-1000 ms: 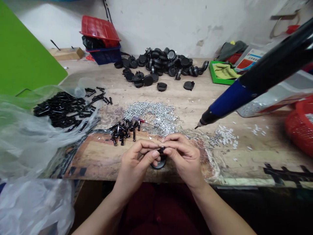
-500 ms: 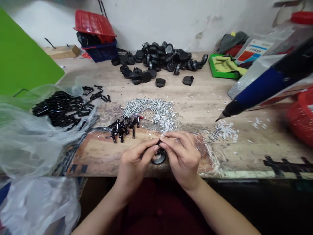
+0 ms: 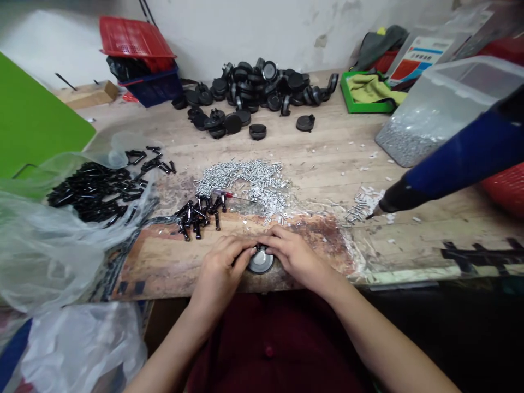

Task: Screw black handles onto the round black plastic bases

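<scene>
A round black disc-shaped part (image 3: 261,263) with a pale grey face lies at the bench's front edge. Thumb and fingers of my left hand (image 3: 223,265) close on its upper left rim. From the other side, the fingertips of my right hand (image 3: 295,256) pinch at the top of the same part. My fingers hide that top edge and any small piece there. Just beyond my left hand is a small heap of black stem-like pieces (image 3: 198,215). Small silver screws (image 3: 245,174) and white bits are spread behind my hands, with a red-and-metal screwdriver (image 3: 233,195) among them.
A blue power screwdriver (image 3: 442,158) hangs at the right, its tip over white spacers and screws (image 3: 364,204). Black round parts (image 3: 254,87) are heaped at the back. On the left is a plastic bag (image 3: 61,240) with black pieces; a clear bin (image 3: 417,120) stands right.
The camera view has shifted. The round part's pale face shows more now. My right hand lies flatter, its fingers reaching across the part's top; both hands remain at it.
</scene>
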Demonstrator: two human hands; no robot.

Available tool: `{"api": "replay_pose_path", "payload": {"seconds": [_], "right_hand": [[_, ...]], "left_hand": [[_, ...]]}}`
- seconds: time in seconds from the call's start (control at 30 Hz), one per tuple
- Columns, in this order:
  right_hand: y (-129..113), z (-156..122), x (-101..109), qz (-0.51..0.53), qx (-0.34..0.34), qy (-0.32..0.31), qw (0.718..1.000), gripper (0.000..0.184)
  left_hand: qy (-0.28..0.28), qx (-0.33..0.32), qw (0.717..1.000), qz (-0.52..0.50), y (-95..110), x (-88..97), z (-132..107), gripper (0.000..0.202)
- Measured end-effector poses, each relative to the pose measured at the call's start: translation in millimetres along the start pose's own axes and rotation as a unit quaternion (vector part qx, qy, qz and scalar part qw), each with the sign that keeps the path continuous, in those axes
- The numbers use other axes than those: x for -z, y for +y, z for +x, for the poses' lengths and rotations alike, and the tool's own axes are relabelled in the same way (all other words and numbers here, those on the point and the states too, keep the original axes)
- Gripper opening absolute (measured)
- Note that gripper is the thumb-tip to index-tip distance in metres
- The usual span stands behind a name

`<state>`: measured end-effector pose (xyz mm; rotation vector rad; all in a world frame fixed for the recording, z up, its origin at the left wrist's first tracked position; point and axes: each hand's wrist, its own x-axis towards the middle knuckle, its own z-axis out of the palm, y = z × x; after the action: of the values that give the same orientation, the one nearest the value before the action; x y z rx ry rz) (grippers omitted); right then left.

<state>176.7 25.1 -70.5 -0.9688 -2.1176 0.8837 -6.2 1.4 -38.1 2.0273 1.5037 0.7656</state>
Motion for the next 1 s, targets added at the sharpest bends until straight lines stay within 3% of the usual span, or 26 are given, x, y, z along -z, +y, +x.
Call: {"api": "replay_pose_path", "payload": {"seconds": [0.13,0.3,0.43,0.8,1.0], "right_hand": [[-2.5,-4.6,4.0,-0.031,-0.011,-0.009,0.999,0.024],[0.6,-18.0,-9.0,0.014,-0.014,0.086,0.996,0.023],[3.3,-20.8,-15.4,0.036,-0.024,0.121,0.992,0.023],[2.8,-19.9,-14.6,0.072,-0.058,0.105,0.99,0.021],[1.5,-20.7,-14.0,0.091,-0.071,0.101,0.988,0.019]], "left_hand": [[-0.018,-0.011,1.0,0.014,-1.8,-0.4,-2.5,0.016],[-0.047,-0.027,0.998,0.039,-0.4,-5.5,-3.2,0.017],[-0.062,-0.038,0.995,0.074,1.2,-7.2,-2.3,0.017],[-0.056,-0.169,0.972,0.153,-3.0,-13.9,-11.8,0.023],[-0.082,-0.141,0.971,0.172,-5.2,-6.2,-15.6,0.03]]}}
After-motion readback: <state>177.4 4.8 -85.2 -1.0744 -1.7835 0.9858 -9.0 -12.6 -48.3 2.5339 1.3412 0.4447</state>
